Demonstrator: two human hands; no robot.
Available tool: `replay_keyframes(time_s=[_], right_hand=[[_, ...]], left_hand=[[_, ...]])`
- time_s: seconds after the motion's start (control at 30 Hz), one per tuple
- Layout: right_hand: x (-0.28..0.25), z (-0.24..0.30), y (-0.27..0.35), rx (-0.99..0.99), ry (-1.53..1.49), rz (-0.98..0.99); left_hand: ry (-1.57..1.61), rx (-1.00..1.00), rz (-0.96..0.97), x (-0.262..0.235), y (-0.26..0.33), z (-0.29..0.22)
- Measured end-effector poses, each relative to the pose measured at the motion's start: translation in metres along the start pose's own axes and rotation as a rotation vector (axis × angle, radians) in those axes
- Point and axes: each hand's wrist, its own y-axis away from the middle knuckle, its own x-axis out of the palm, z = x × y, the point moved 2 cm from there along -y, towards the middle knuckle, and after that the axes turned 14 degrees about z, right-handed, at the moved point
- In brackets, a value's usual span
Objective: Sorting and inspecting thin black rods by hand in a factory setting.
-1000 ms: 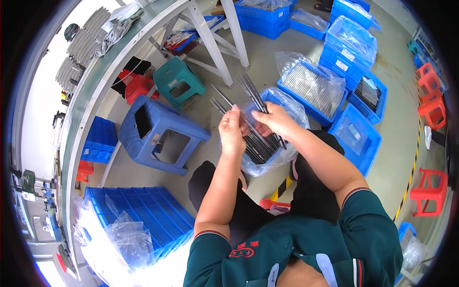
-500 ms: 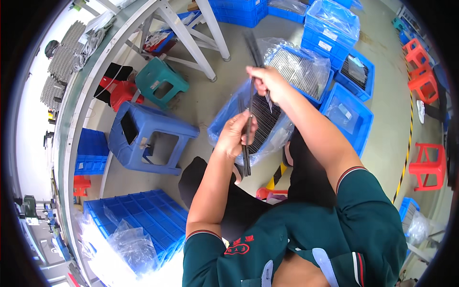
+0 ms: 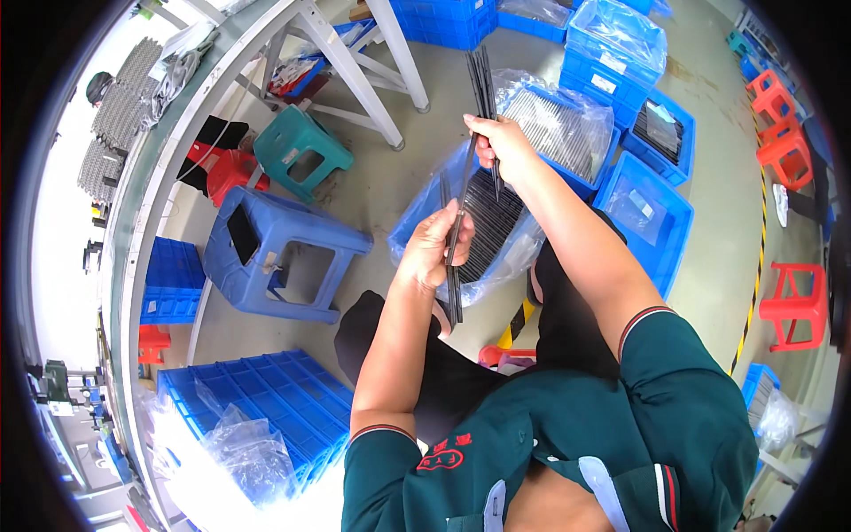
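Observation:
My right hand (image 3: 503, 149) is closed on a bundle of long thin dark strips (image 3: 481, 82), whose upper ends fan out slightly. Lower and to the left, my left hand (image 3: 433, 244) grips a few similar dark strips (image 3: 455, 297) that stick out below the fist. One strip slants between the two hands; I cannot tell which hand bears it. Under both hands stands a blue crate with a clear plastic liner (image 3: 415, 215), and rows of dark strips (image 3: 489, 232) lie inside it.
Just beyond sits a crate of silvery strips (image 3: 554, 129) under plastic film. To the right is a blue crate (image 3: 660, 257) with a plastic bag in it. A blue stool (image 3: 306, 232) bearing a black phone (image 3: 240, 236), a green stool (image 3: 297, 151) and a workbench (image 3: 133, 222) are on the left.
The bundle in my right hand has swung a little rightward at its top and stands steadier, no longer blurred. My left hand has barely moved.

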Motion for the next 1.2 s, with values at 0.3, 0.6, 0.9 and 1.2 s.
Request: replay_keyframes(time_s=[0.3, 0.6, 0.9, 1.2], right_hand=[[-0.047, 0.022, -0.020, -0.075, -0.166, -0.091], [0.005, -0.007, 0.016, 0.134, 0.131, 0.123], [0.038, -0.029, 0.025, 0.193, 0.703, 0.205], [0.040, -0.017, 0.050, 0.394, 0.426, 0.418]], left_hand=[[-0.032, 0.002, 0.074, 0.004, 0.017, -0.008], [0.057, 0.067, 0.031, -0.009, 0.002, -0.012], [0.122, 0.078, 0.038, -0.024, 0.001, -0.005], [0.164, 0.561, -0.479, -0.054, 0.017, -0.040]])
